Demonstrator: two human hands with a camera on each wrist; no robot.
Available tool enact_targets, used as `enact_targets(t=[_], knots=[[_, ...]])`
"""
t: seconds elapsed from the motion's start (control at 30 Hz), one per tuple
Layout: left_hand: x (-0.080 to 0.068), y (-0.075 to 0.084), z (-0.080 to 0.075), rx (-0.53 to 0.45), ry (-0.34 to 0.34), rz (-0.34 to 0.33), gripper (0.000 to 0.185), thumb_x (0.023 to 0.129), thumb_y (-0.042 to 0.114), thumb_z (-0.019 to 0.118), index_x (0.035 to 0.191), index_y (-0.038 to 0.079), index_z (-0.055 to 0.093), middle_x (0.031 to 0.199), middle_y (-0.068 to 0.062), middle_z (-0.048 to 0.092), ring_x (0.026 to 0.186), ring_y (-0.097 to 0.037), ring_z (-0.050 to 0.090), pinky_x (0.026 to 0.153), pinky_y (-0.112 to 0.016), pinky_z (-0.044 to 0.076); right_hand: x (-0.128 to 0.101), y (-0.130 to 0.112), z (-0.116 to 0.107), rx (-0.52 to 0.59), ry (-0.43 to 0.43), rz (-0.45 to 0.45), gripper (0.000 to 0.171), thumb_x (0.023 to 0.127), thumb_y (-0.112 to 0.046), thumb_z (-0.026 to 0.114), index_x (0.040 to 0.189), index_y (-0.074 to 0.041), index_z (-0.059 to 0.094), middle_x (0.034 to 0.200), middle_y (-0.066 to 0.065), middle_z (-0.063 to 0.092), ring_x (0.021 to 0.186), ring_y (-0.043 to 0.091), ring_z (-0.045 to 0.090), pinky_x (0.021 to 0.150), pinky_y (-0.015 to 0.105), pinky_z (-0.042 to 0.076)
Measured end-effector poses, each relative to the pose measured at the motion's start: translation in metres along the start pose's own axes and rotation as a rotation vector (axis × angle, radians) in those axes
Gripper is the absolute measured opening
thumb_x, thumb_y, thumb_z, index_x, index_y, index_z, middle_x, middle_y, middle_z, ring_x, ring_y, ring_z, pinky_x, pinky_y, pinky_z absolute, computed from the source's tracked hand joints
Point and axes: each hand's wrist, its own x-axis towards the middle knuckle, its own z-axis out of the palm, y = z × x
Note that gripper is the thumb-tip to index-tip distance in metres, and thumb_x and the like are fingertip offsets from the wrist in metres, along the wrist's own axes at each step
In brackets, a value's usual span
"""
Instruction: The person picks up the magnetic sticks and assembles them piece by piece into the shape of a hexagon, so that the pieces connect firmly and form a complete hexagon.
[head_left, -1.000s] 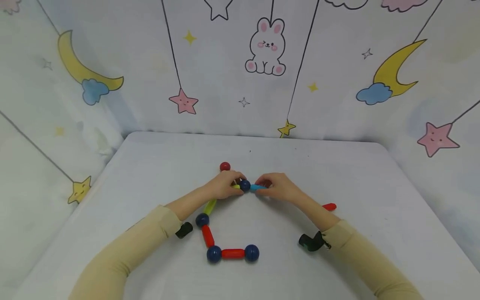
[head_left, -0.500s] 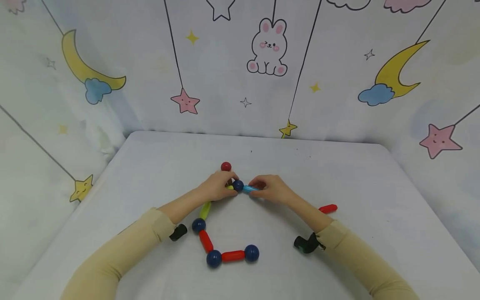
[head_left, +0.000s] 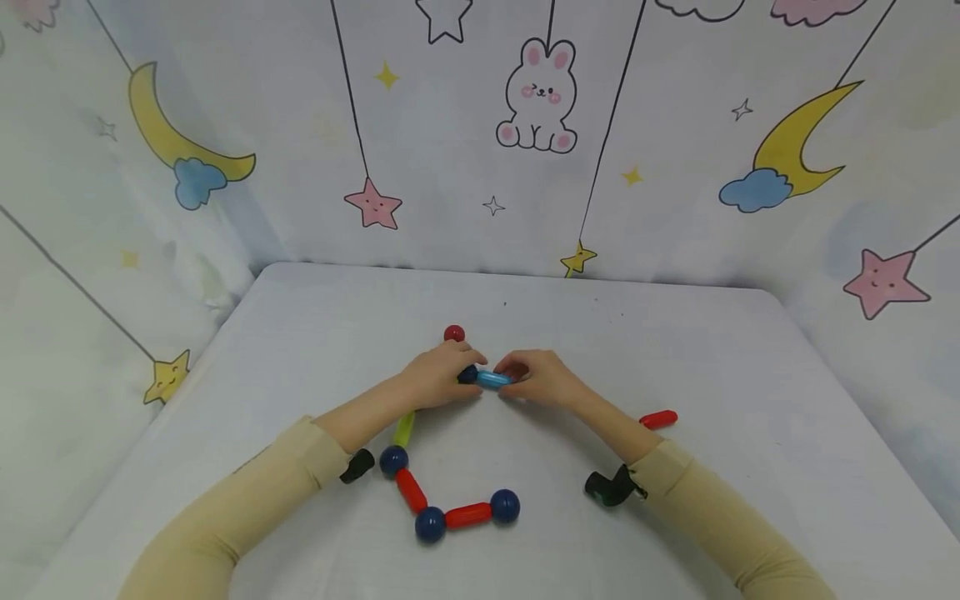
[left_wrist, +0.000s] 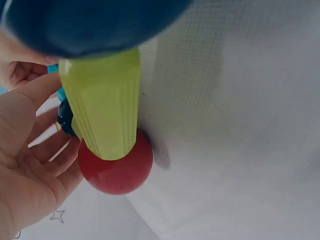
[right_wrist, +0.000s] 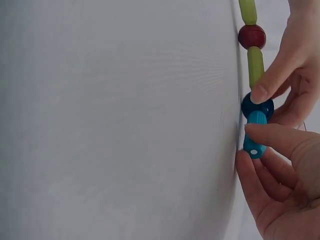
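A: Where is the short turquoise plastic rod (head_left: pixel 492 380)?

B: At the middle of the white tabletop (head_left: pixel 675 350), pinched in the right hand (head_left: pixel 542 379), its end against the dark blue ball (head_left: pixel 468 374) that the left hand (head_left: pixel 435 377) pinches.

A: How should the joint be seated well?

B: I'd judge it best to brace the ball so the lime-green rod (head_left: pixel 403 428) behind stays attached, then push the turquoise rod straight in.
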Motion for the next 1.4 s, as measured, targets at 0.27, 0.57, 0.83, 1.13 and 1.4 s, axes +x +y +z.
enact_targets(t=[0.27, 0.57, 0.83, 1.13, 1.4], knots=[[0.004, -0.008, 0.003, -0.029, 0.007, 0.017, 0.02, 0.084, 0.022, 0.067, 0.104, 0.015, 0.066, 0.092, 0.004, 0.058, 0.081, -0.012, 0.05, 0.072, -0.028, 0.044, 0.009, 0.002, -0.006, 0.054, -0.028, 0.073, 0.023, 0.083, -0.028, 0.069, 0.104, -0.018, 0.066, 0.091, -0.005, 0.063, 0.082, 0.012, 0.057, 0.07, 0.027, 0.047], [-0.001, -0.015, -0.002, -0.084, 0.019, -0.018, 0.023, 0.083, 0.021, 0.069, 0.105, 0.012, 0.067, 0.094, 0.002, 0.062, 0.082, -0.013, 0.052, 0.074, -0.028, 0.046, 0.062, 0.01, -0.015, 0.056, 0.006, 0.063, 0.035, 0.086, -0.028, 0.065, 0.117, -0.013, 0.06, 0.108, 0.001, 0.06, 0.098, 0.017, 0.056, 0.08, 0.032, 0.048], [-0.001, -0.016, -0.001, -0.1, 0.034, 0.036, 0.025, 0.083, 0.019, 0.069, 0.106, 0.009, 0.066, 0.102, -0.001, 0.064, 0.092, -0.016, 0.056, 0.079, -0.033, 0.047, 0.099, -0.003, 0.0, -0.019, -0.107, -0.116, 0.046, 0.083, -0.016, 0.068, 0.126, -0.011, 0.053, 0.118, 0.009, 0.055, 0.102, 0.023, 0.054, 0.088, 0.033, 0.044], [0.0, -0.015, 0.002, -0.106, 0.034, 0.018, 0.023, 0.083, 0.019, 0.069, 0.104, 0.011, 0.067, 0.098, 0.001, 0.064, 0.088, -0.014, 0.055, 0.077, -0.031, 0.046, 0.084, 0.002, 0.0, -0.057, -0.003, 0.02, 0.035, 0.081, -0.023, 0.071, 0.112, -0.011, 0.06, 0.11, 0.003, 0.06, 0.098, 0.016, 0.057, 0.081, 0.029, 0.048], [0.0, -0.015, 0.001, -0.101, 0.021, -0.013, 0.024, 0.084, 0.022, 0.067, 0.107, 0.013, 0.066, 0.094, 0.003, 0.062, 0.082, -0.011, 0.052, 0.074, -0.028, 0.045, 0.019, 0.014, -0.019, 0.09, -0.013, 0.21, 0.041, 0.078, -0.028, 0.073, 0.114, -0.015, 0.06, 0.112, 0.003, 0.059, 0.101, 0.02, 0.055, 0.083, 0.035, 0.047]])
